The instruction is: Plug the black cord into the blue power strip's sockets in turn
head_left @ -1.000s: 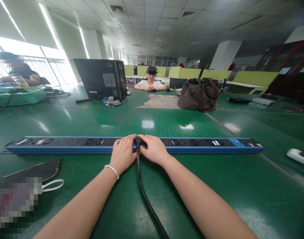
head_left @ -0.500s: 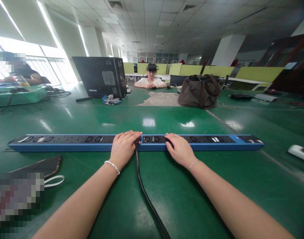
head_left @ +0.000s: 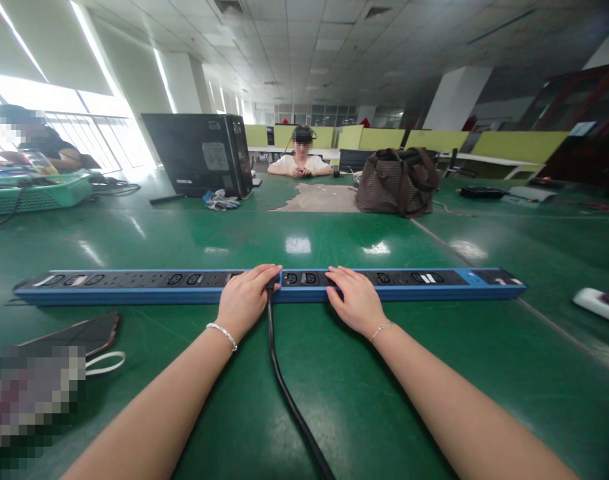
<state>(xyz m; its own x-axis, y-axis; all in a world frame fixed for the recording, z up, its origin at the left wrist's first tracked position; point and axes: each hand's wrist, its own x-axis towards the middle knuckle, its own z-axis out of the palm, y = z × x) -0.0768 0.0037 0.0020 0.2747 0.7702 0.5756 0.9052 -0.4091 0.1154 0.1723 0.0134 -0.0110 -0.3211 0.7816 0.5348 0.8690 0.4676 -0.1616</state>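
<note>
A long blue power strip [head_left: 149, 297] with black sockets lies across the green table before me. My left hand [head_left: 244, 293] is closed over its middle, fingers over the top, the thumb mostly hidden. A thick black cable [head_left: 284, 380] emerges beneath those fingertips and runs down toward me; its end at the strip is covered by the hand. To the right, my right hand [head_left: 354, 297] grips the same strip, with fingers bent over the top and the thumb at the near side. Two sockets show between the hands.
A phone [head_left: 92, 333] and a white loop [head_left: 106, 363] lie at left, beside a blurred item. Farther back stand a black computer case [head_left: 199, 157], gloves [head_left: 221, 200], a brown bag [head_left: 397, 183] and a green basket [head_left: 39, 193]. A person [head_left: 301, 160] sits opposite, another [head_left: 49, 143] at left.
The whole view has shifted slightly, so everything appears a little farther left. Both hands keep their places on the power strip.
</note>
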